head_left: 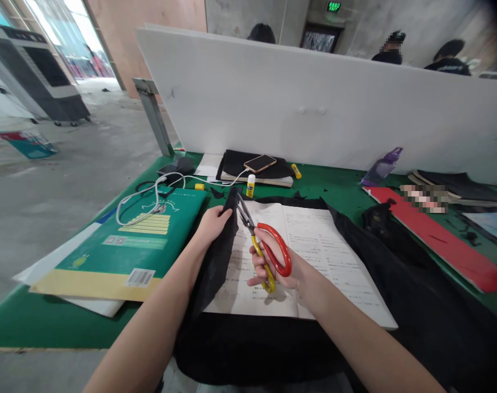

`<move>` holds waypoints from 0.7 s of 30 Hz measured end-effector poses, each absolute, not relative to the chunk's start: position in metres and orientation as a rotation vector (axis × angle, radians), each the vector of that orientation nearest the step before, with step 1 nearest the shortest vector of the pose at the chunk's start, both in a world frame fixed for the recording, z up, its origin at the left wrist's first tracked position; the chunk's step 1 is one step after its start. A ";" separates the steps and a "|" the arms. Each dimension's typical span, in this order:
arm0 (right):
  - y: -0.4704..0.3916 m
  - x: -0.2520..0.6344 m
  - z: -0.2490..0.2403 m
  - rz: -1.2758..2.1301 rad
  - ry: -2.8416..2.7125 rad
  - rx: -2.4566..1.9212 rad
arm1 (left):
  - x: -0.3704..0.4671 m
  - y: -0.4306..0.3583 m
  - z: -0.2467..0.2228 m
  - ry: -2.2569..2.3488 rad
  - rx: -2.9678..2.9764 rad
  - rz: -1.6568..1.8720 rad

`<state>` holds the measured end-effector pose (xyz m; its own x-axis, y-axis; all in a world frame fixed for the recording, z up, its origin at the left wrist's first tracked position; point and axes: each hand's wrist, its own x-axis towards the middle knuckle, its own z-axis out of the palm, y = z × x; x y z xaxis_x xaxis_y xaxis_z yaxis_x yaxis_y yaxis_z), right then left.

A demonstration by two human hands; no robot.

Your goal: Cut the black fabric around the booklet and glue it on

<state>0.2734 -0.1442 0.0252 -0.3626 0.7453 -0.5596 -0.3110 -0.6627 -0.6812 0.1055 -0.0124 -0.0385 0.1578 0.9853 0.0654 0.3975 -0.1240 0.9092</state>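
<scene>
My right hand [273, 262] grips a pair of scissors [278, 248] with one red and one yellow handle. Their blades point up and to the left, at the edge of the black cloth [216, 273]. My left hand [216, 222] pinches that cloth near its upper left corner, just left of the blade tips. Under the scissors lies an open book [330, 256] with printed pages, and black cloth lies around its edges. Whether the blades have cloth between them is hard to tell.
A green book [150, 218] with a white cable on it lies left. Behind stand a glue stick [250, 186] and a phone [260, 163] on a black notebook. A purple bottle [382, 166] and red board [437, 237] are right. A white partition [273, 103] rises behind.
</scene>
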 end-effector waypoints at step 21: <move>-0.122 0.267 -0.001 1.578 -1.097 -1.570 | 0.106 -0.012 -0.038 1.351 1.603 0.912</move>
<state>0.2672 -0.1215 -0.0012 -0.0738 0.8903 -0.4494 0.1112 -0.4405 -0.8909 0.1064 -0.0122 -0.0380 0.1584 0.9872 0.0176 0.3850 -0.0782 0.9196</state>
